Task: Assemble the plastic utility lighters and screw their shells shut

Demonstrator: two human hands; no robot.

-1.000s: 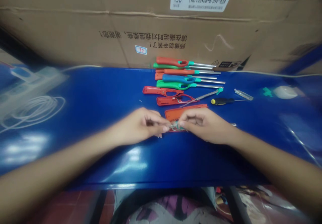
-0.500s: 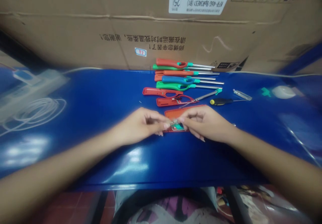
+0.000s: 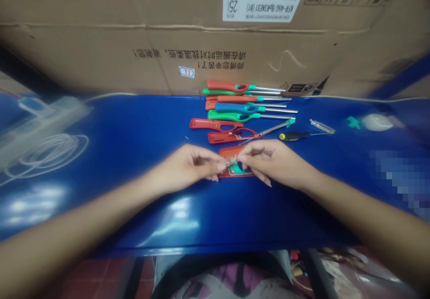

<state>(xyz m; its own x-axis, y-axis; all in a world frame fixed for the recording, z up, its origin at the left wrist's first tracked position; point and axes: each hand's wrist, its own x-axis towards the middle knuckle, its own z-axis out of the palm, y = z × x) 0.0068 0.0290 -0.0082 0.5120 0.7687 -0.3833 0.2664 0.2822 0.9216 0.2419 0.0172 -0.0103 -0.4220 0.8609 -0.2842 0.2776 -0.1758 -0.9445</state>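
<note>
The left hand pinches a small part tightly with thumb and finger, maybe to keep it steady. It sits over a red case on the worktop. The right hand curls at its other end, fingertips close together; I cannot tell if they hold it.

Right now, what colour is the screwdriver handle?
The screwdriver handle is black with a yellow end; head view.

The long, bare left arm and the long, bare right arm slant inward. The bare left hand and the bare right hand nearly meet, each pinching with its thumb and fingers. Some right fingers hang lower, a bit bent.
</note>
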